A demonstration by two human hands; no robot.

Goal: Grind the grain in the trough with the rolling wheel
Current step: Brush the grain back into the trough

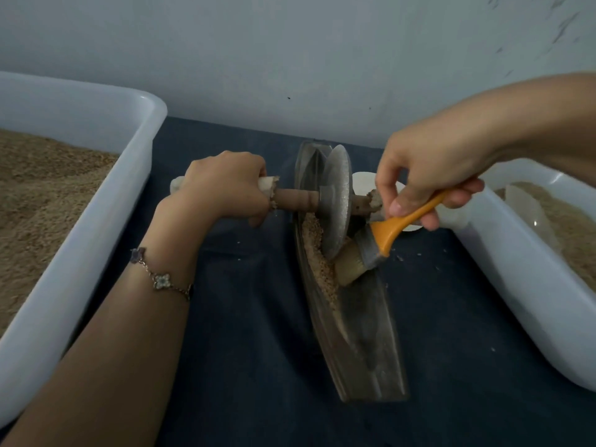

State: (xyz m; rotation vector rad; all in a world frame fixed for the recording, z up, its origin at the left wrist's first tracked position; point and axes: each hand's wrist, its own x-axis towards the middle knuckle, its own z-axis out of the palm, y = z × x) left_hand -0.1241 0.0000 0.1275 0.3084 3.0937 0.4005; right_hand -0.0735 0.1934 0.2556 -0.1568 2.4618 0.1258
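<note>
1. One narrow trough [364, 333] runs from the upper middle of the frame down to the lower middle, lying on the dark cloth [245, 350]. The grain [317, 262] is banked along its left inner wall around mid-frame; the lower end of the channel looks nearly bare, with only dust.

2. The rolling wheel [337, 201] stands on edge in the upper part of the trough, its rim down among the grain. I judge I am keeping it parked there so it does not tip while I tidy the grain back under it.

3. My left hand [225, 185], left of centre, is curled tight round the left axle handle [290, 200], knuckles up, steadying the wheel. The pale end of the handle shows on both sides of my fist.

4. My right hand [425, 185], right of centre, pinches the orange handle of a brush [371, 250] between thumb and fingers. It is closed on the brush alone; the right stub of the axle sits just behind my fingers, and I cannot tell whether they touch it.

5. The bristles point down and left into the trough, just below the wheel and against the grain. That angle suits sweeping stray grain toward the wheel's path, which I take to be the step in hand.

6. A white tub [96, 221] of brownish meal fills the left edge of the frame; a second white tub [503, 259] with paler grain sits at the right edge. Both are near, I suppose for supply and for the ground product.

7. A bracelet [161, 279] circles my left wrist.
</note>
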